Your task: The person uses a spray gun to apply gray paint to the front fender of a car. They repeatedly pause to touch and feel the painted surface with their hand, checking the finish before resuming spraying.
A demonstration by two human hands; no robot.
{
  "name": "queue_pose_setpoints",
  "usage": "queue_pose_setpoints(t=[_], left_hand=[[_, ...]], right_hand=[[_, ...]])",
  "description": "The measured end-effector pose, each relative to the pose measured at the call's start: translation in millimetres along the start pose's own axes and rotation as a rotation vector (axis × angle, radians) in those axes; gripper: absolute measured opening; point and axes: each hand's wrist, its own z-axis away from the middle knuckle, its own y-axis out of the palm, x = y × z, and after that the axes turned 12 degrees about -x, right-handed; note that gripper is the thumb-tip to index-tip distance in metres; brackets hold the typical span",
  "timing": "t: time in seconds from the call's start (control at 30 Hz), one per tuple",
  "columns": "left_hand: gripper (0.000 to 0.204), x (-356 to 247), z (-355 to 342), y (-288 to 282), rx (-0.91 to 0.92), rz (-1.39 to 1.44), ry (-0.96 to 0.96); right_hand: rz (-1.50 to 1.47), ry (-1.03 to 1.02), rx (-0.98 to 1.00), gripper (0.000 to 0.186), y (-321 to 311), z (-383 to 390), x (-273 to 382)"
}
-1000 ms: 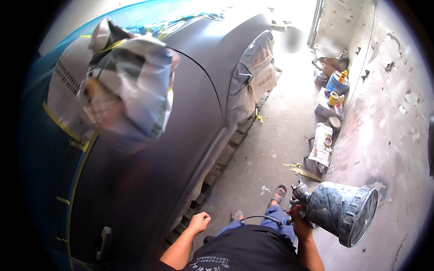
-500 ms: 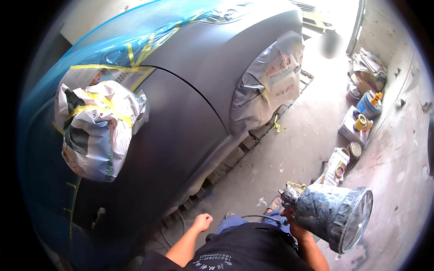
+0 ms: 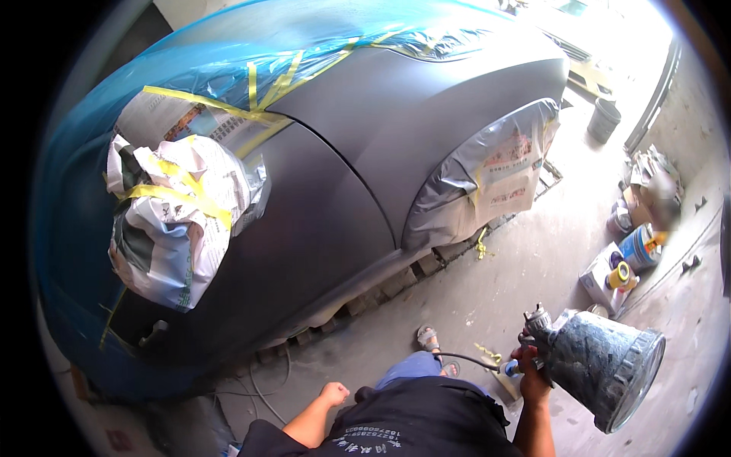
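My right hand (image 3: pixel 534 377) is wrapped round the handle of a spray gun (image 3: pixel 605 369) with a big, paint-stained cup, held at the lower right, away from the car. A dark air hose (image 3: pixel 468 359) runs to the gun's handle. My left hand (image 3: pixel 333 394) hangs by my body, its fingers curled and nothing visible in them. On the left stands a car with matt dark grey panels (image 3: pixel 320 202). Paper and yellow tape wrap its side mirror (image 3: pixel 171 236); newspaper and plastic sheeting (image 3: pixel 487 171) cover the wheel. Blue film (image 3: pixel 221 46) drapes the upper body.
Along the right wall are a blue can (image 3: pixel 638 247), a white box (image 3: pixel 598 278), a roll of yellow tape (image 3: pixel 618 274) and bundled paper (image 3: pixel 651 171). A grey bucket (image 3: pixel 604 120) stands near the bright doorway. A hose (image 3: pixel 263 392) loops over the floor beside the car.
My view has shifted, so the car sits farther right in it and the bucket shows plainly. The spray gun has moved right with my right hand. My feet have changed position.
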Motion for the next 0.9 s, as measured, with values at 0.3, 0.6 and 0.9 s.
queue_pose_setpoints(t=[0.3,0.6,0.9], left_hand=[[0.028,-151,-14,-5,-0.056,0.13,0.088],[0.029,-193,-6,14,-0.293,0.148,0.114],[0.025,-168,87,141,-0.306,0.141,-0.108]], right_hand=[[0.06,-0.003,0.122,0.032,20,-55,14],[0.078,-0.15,0.432,0.026,3,-120,-44],[0.007,-0.168,0.603,0.027,-7,-199,-1]])
